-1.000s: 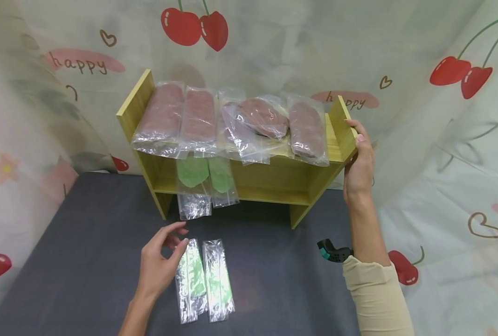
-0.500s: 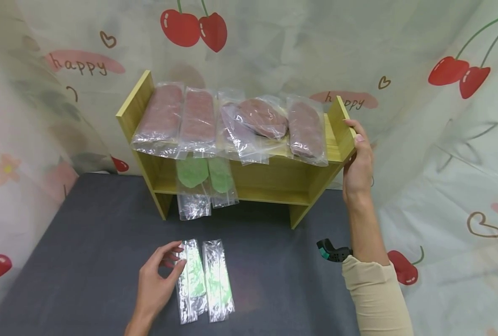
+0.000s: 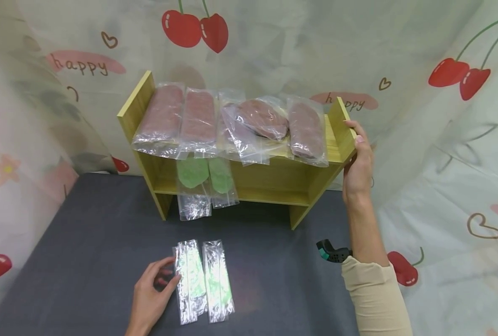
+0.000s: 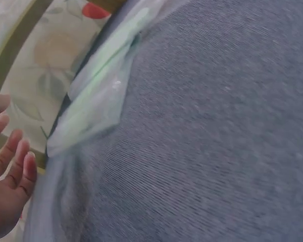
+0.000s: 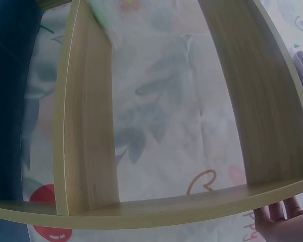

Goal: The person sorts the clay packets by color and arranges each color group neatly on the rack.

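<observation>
On the dark tabletop lie two narrow clear plastic bags with pale green contents, a left bag (image 3: 190,282) and a right bag (image 3: 218,282). My left hand (image 3: 152,291) is at the left bag's left edge, fingers loosely bent, thumb and forefinger apart; whether a fingertip touches the plastic I cannot tell. In the left wrist view, that hand's (image 4: 10,171) fingers look relaxed, away from the blurred green bags (image 4: 91,96). My right hand (image 3: 358,163) grips the right side panel of a small wooden shelf (image 3: 270,177); its fingertips (image 5: 275,210) show at the panel's edge.
Several bags of reddish-brown flat pieces (image 3: 198,116) cover the shelf's top. Green-filled bags (image 3: 193,172) hang over the lower board's front edge. A cherry-print curtain (image 3: 266,51) stands close behind. A black and teal device (image 3: 333,252) is at the right wrist.
My left hand has come down and slightly left, from the left bag's top end to its left edge. The right hand stays on the shelf panel.
</observation>
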The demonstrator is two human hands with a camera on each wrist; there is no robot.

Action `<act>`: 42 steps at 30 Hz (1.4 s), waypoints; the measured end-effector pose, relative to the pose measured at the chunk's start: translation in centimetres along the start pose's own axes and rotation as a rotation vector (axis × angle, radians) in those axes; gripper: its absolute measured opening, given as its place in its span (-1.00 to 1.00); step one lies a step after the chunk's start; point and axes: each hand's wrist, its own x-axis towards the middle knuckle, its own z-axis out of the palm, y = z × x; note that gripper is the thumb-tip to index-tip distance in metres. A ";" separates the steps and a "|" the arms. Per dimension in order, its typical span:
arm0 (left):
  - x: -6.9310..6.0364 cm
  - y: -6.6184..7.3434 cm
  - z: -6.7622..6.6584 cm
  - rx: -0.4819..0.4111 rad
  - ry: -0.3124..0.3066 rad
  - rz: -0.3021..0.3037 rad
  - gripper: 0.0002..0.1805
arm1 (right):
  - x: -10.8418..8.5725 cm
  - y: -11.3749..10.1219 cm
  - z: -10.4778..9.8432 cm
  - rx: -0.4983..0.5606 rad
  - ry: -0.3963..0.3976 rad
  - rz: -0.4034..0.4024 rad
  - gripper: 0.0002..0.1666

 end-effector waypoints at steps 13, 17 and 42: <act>-1.0 -1.1 -0.1 0.176 -0.258 -0.231 -0.42 | -0.3 0.2 -0.2 -0.010 -0.004 -0.003 -0.50; -0.7 -1.1 0.2 0.193 -0.300 -0.257 -0.39 | -0.3 0.2 -0.3 -0.010 0.001 -0.007 -0.49; -0.6 0.2 3.3 0.434 -0.255 -0.124 -0.35 | 0.0 0.1 0.1 0.015 -0.001 -0.019 -0.50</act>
